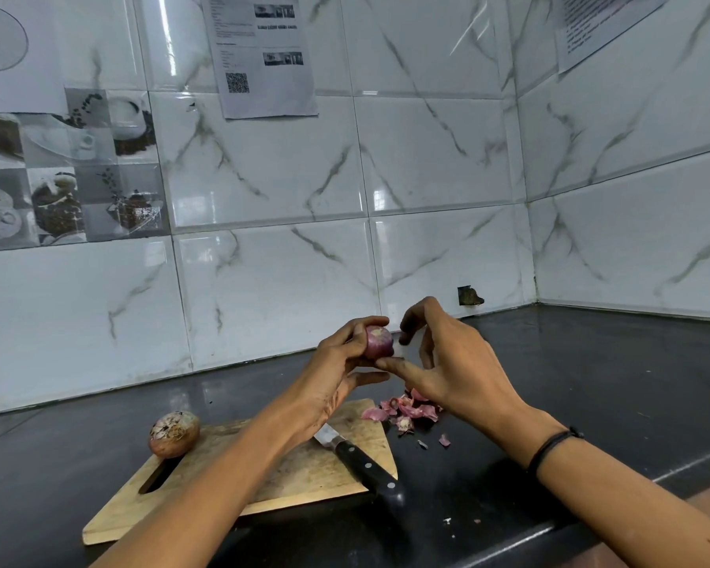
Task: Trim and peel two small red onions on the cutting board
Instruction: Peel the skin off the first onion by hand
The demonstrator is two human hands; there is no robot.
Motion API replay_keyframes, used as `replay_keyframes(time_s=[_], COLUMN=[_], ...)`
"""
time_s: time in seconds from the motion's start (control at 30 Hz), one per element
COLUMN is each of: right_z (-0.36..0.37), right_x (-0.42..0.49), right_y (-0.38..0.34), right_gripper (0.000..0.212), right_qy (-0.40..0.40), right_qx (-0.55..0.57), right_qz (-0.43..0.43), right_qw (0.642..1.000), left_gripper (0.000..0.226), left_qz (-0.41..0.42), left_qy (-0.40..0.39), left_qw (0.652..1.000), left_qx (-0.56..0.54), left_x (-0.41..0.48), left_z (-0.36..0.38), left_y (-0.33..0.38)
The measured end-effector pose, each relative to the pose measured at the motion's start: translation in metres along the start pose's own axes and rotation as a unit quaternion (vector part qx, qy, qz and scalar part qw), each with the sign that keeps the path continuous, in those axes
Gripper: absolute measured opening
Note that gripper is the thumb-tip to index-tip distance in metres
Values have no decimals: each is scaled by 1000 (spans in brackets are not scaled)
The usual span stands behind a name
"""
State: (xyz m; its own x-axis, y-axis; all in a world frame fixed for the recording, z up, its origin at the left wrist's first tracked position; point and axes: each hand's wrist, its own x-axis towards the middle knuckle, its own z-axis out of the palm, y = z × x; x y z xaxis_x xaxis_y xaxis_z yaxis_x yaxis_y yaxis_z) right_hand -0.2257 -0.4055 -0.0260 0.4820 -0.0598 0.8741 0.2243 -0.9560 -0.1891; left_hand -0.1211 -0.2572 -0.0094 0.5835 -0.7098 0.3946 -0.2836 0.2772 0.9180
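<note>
Over the dark bench [591, 383] and cutting board [296, 473], the first onion [378, 342] is held aloft, gripped by the curled left hand [337, 362]. The right hand [456, 362] is loosely spread, its thumb touching the base. Peeling is judged under way, and the remaining skin must next be pinched off. The knife [361, 461] and unpeeled second onion [174, 434] are left on the board.

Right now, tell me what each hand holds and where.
Left hand grips the red onion round its sides, cut end showing. Right hand holds nothing; its thumb touches the onion's underside.
</note>
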Motion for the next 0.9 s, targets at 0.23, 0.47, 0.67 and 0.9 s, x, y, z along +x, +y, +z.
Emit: replay_keyframes(time_s=[0.23, 0.47, 0.67, 0.9], right_z=[3, 4, 6, 2], right_x=[2, 1, 2, 2], right_y=[-4, 0, -2, -1], right_gripper=[49, 46, 44, 54], right_qy=[-1, -10, -3, 13], right_qx=[8, -6, -14, 20], right_qz=[-31, -38, -29, -2], right_qw=[1000, 999, 999, 1000], left_gripper=[28, 27, 27, 31], left_qz=[8, 6, 16, 18], left_qy=[-12, -11, -16, -13], left_qw=[1000, 1000, 1000, 999], left_qx=[0, 13, 13, 30], left_x=[0, 2, 2, 2], left_z=[3, 6, 3, 3], left_y=[1, -5, -3, -3])
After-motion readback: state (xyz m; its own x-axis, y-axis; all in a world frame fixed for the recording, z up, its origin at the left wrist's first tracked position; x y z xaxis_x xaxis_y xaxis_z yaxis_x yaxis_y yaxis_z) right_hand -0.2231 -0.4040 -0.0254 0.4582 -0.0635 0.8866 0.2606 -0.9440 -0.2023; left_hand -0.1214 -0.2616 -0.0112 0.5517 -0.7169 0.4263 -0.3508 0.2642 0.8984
